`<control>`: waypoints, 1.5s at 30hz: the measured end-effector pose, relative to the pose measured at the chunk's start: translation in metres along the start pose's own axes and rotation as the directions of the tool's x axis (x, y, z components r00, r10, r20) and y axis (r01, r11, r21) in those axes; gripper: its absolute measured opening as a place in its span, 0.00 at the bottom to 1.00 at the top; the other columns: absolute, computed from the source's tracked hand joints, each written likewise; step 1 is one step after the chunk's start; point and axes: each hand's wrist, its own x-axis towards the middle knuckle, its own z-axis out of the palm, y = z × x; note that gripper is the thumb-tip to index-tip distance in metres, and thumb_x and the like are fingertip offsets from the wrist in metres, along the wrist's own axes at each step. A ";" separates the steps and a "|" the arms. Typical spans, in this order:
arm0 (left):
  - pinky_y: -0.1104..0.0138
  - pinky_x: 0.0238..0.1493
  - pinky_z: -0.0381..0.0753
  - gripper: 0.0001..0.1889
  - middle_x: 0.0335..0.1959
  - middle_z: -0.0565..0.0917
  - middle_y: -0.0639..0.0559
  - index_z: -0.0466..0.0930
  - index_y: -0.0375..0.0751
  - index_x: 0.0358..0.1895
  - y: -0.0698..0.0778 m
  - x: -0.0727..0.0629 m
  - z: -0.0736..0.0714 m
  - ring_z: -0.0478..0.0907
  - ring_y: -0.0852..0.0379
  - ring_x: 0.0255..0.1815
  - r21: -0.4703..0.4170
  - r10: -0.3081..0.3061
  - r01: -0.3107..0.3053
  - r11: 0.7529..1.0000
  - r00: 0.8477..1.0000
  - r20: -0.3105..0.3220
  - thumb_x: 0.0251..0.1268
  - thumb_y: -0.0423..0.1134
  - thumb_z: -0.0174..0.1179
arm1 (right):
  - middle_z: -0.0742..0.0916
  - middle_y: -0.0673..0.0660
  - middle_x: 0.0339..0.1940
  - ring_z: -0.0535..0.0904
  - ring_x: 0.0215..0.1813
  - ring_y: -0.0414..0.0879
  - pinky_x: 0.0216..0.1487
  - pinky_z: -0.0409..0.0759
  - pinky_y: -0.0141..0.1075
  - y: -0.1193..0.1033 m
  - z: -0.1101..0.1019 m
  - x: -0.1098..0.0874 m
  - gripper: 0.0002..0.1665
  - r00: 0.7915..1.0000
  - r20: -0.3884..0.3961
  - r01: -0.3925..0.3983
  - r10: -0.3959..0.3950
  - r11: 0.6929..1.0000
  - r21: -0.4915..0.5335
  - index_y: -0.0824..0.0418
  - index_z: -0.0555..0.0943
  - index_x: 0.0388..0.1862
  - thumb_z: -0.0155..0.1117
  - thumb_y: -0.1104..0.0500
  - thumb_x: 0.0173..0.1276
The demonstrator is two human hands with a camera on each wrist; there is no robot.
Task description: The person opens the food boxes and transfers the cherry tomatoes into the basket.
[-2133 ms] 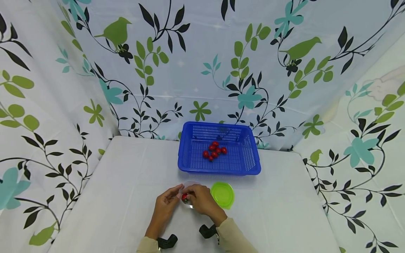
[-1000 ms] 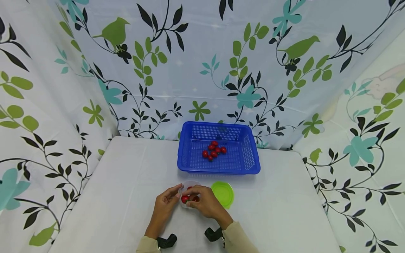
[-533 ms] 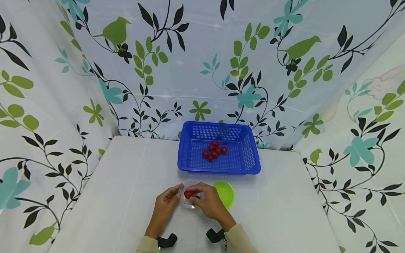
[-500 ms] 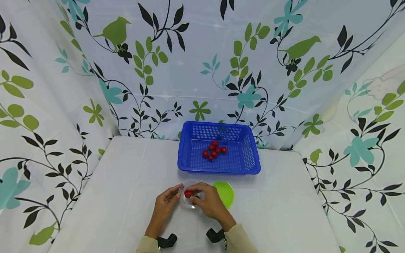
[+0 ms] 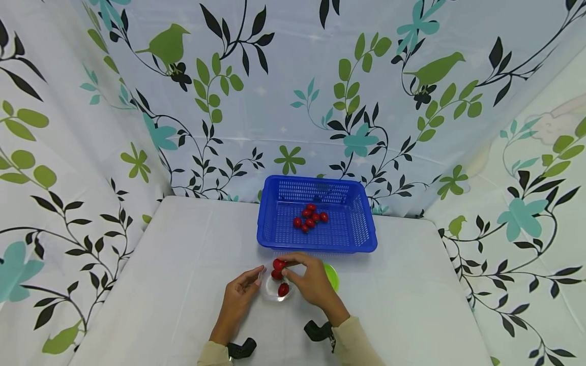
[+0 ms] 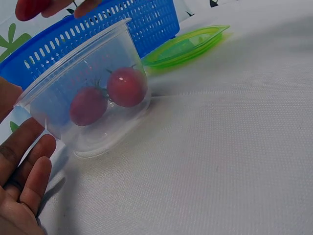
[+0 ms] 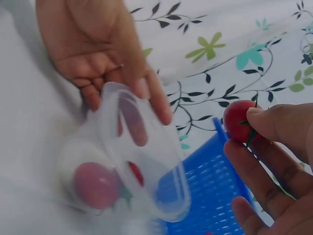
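Note:
Near the front of the table, my left hand (image 5: 239, 295) holds the rim of a clear plastic container (image 5: 271, 291) between thumb and fingers. Two cherry tomatoes lie inside it: one (image 6: 127, 87) beside another (image 6: 88, 106), both with green stems. Over the container's far side, my right hand (image 5: 316, 284) pinches a third cherry tomato (image 7: 237, 121) between thumb and fingertips, its green stem by the thumb. That tomato is above the rim, apart from the container. The right hand partly covers a green lid (image 5: 334, 278) on the table.
Behind the container stands a blue perforated basket (image 5: 316, 248) with several cherry tomatoes (image 5: 310, 222) lying loosely in its middle. A white cloth covers the table (image 5: 206, 244). Leaf-patterned curtains (image 5: 293, 101) enclose the back and sides.
My right hand has risen out of the container with the tomato and moved away and slightly right. The two tomatoes inside now show. The left hand has kept its place on the rim.

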 end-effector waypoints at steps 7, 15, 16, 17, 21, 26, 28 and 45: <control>0.80 0.64 0.78 0.19 0.69 0.84 0.42 0.82 0.40 0.68 -0.001 -0.001 0.000 0.80 0.62 0.69 -0.001 0.005 -0.005 1.000 1.000 0.002 0.78 0.34 0.63 | 0.90 0.43 0.58 0.84 0.66 0.45 0.73 0.80 0.54 -0.008 -0.013 0.009 0.21 0.999 -0.046 0.016 -0.016 1.000 0.006 0.47 0.88 0.63 0.72 0.61 0.73; 0.79 0.64 0.79 0.19 0.68 0.85 0.43 0.83 0.40 0.67 -0.003 0.000 -0.001 0.81 0.61 0.68 -0.007 0.006 -0.006 1.000 1.000 -0.001 0.77 0.34 0.64 | 0.91 0.45 0.57 0.86 0.60 0.45 0.68 0.83 0.49 -0.006 -0.026 0.024 0.22 0.994 -0.109 0.021 -0.017 0.999 0.032 0.45 0.88 0.62 0.71 0.63 0.74; 0.79 0.64 0.79 0.19 0.68 0.85 0.43 0.83 0.40 0.67 -0.003 0.000 -0.001 0.81 0.61 0.68 -0.010 0.002 -0.002 1.000 1.000 -0.001 0.76 0.34 0.64 | 0.91 0.45 0.57 0.86 0.59 0.45 0.67 0.84 0.47 -0.005 -0.027 0.027 0.22 0.993 -0.119 0.019 -0.015 0.999 0.033 0.44 0.88 0.62 0.71 0.64 0.74; 0.79 0.64 0.79 0.19 0.68 0.85 0.44 0.83 0.40 0.67 -0.002 0.000 -0.001 0.81 0.60 0.68 -0.012 -0.002 0.002 1.000 1.000 -0.001 0.76 0.34 0.64 | 0.90 0.45 0.57 0.86 0.59 0.44 0.66 0.85 0.45 -0.004 -0.029 0.029 0.22 0.991 -0.130 0.017 -0.013 0.999 0.032 0.43 0.88 0.62 0.70 0.64 0.74; 0.79 0.64 0.78 0.20 0.69 0.84 0.44 0.83 0.40 0.68 -0.003 0.000 -0.001 0.80 0.58 0.69 -0.010 -0.008 0.008 1.000 1.000 -0.001 0.77 0.35 0.64 | 0.90 0.47 0.57 0.86 0.59 0.46 0.64 0.86 0.47 -0.001 -0.036 0.036 0.20 0.986 -0.168 0.023 -0.015 0.999 0.047 0.48 0.88 0.62 0.70 0.63 0.75; 0.80 0.64 0.78 0.20 0.69 0.84 0.44 0.83 0.41 0.68 -0.003 0.000 -0.001 0.80 0.60 0.69 -0.010 -0.016 0.016 1.000 1.000 -0.001 0.77 0.36 0.64 | 0.91 0.50 0.59 0.86 0.60 0.48 0.67 0.83 0.55 0.002 -0.046 0.045 0.18 0.978 -0.203 0.052 -0.043 0.998 0.038 0.55 0.88 0.62 0.69 0.64 0.76; 0.79 0.64 0.78 0.19 0.69 0.84 0.44 0.83 0.41 0.68 -0.003 0.000 -0.001 0.80 0.60 0.69 -0.013 -0.017 0.017 1.000 1.000 -0.001 0.77 0.36 0.64 | 0.91 0.51 0.59 0.87 0.59 0.49 0.66 0.84 0.55 0.004 -0.049 0.049 0.19 0.975 -0.215 0.057 -0.048 0.998 0.034 0.56 0.88 0.62 0.69 0.64 0.75; 0.79 0.65 0.78 0.19 0.69 0.85 0.50 0.84 0.46 0.67 -0.003 0.001 -0.002 0.79 0.59 0.71 -0.007 -0.045 0.045 0.999 0.999 0.003 0.77 0.37 0.65 | 0.91 0.54 0.61 0.86 0.61 0.51 0.66 0.86 0.52 0.012 -0.079 0.076 0.17 0.953 -0.302 -0.021 0.036 0.998 0.054 0.55 0.89 0.61 0.69 0.63 0.76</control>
